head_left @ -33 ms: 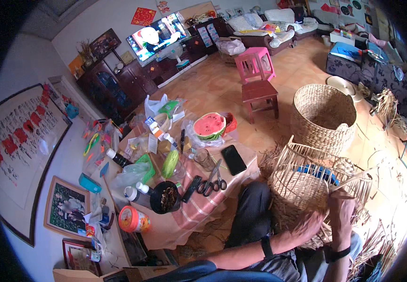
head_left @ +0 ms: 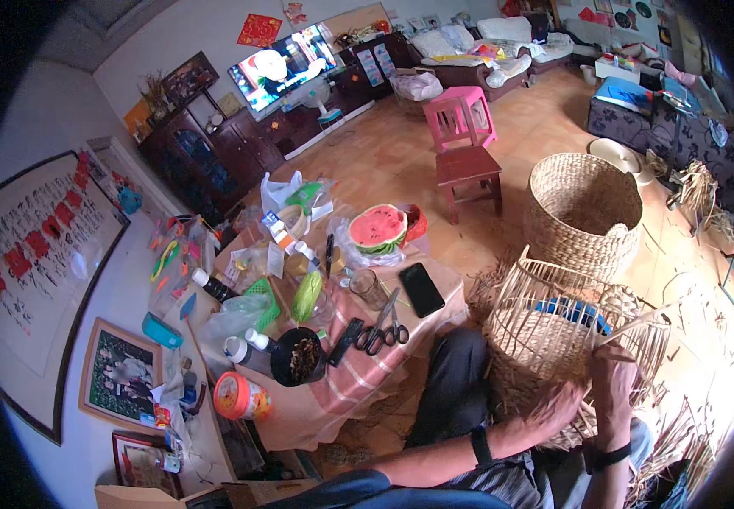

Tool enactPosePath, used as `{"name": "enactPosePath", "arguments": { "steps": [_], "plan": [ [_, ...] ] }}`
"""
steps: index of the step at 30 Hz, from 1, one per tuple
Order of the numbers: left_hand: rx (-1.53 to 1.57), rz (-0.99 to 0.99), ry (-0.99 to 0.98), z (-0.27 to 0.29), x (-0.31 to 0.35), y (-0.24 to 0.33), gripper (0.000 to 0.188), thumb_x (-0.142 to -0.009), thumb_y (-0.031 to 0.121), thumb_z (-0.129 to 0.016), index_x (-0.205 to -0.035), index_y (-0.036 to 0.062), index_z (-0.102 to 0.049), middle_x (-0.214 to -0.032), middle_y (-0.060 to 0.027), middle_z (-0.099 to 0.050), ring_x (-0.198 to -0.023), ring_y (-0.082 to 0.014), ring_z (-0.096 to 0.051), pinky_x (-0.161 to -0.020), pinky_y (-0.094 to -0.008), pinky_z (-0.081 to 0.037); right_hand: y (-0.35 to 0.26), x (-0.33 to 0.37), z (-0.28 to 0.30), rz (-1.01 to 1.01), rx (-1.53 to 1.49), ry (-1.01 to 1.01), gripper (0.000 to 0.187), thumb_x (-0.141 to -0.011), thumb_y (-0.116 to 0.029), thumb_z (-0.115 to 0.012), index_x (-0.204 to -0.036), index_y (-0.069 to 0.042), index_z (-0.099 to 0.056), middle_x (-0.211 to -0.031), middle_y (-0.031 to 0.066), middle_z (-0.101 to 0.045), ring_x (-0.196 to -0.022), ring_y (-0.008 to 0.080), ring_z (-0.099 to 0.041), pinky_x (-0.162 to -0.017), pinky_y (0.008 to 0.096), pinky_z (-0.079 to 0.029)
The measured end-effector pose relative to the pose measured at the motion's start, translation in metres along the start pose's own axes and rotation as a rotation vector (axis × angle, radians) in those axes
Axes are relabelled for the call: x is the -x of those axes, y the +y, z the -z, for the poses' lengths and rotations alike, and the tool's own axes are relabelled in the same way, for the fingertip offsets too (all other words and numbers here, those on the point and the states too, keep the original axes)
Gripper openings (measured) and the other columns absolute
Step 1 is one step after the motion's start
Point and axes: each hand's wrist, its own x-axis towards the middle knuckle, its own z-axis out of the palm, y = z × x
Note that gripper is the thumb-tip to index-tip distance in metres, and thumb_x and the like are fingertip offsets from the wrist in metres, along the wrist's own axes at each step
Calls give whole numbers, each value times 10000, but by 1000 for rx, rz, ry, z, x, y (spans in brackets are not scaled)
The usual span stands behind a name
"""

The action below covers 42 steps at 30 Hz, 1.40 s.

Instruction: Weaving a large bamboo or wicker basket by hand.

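A half-woven straw basket (head_left: 553, 327) with bare upright stakes rests on my lap, its open end facing away from me, with something blue inside it. My left hand (head_left: 560, 403) presses on the woven wall near its lower edge, fingers blurred among the strands. My right hand (head_left: 613, 369) is closed around stakes at the basket's near right side. Both wrists wear dark bands.
To my left, a low table (head_left: 358, 382) with a checked cloth holds scissors (head_left: 381, 331), a phone (head_left: 422, 288), a watermelon half (head_left: 377, 227), a black bowl (head_left: 299, 356) and bottles. A finished woven basket (head_left: 583, 212) and a wooden stool (head_left: 468, 174) stand ahead. Loose straw (head_left: 680, 441) litters the floor on my right.
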Motion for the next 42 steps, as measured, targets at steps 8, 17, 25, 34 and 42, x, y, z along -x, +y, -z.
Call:
{"name": "enactPosePath", "arguments": {
  "steps": [8,17,25,34,42],
  "plan": [
    [-9,78,54,-14,-7,-2,173,-933,70,-479,-916,-50,-601,-827,-258,-622,-768,-420,-650,-661,-511,-520,-6,19,14,-276,-690,143,195,-966,-240,-579,-998,-58,-639,-755,186,-631,-680,376,-642,-584,454,-477],
    [115,136,83,-12,-13,-4,157,-946,82,-522,-913,-58,-586,-791,-249,-639,-684,-454,-647,-567,-519,-509,11,56,-17,-576,-1329,200,373,-928,-60,-669,-1291,-19,-598,-1071,39,-657,-893,119,-603,-757,232,-488],
    [-63,75,138,-37,-8,-3,154,-987,105,-549,-1033,-41,-569,-872,-220,-642,-754,-404,-664,-614,-480,-528,16,99,-22,-938,-1838,252,243,-939,-50,-723,-1154,-77,-615,-836,-52,-606,-680,41,-531,-604,192,-412],
    [112,-48,148,-23,3,0,125,-989,138,-545,-1011,15,-542,-908,-168,-564,-972,-359,-593,-1056,-515,-361,-20,142,34,-971,-1727,72,345,-939,-213,-711,-1218,-37,-610,-879,-48,-637,-674,59,-561,-532,217,-424],
    [223,31,15,1,3,5,111,-967,151,-557,-976,43,-579,-1000,-111,-565,-1001,-292,-579,-1064,-506,-392,25,134,-5,-881,-1532,-222,182,-1020,-242,-660,-932,-86,-625,-710,-68,-544,-586,35,-426,-533,233,-334]
  ]
}}
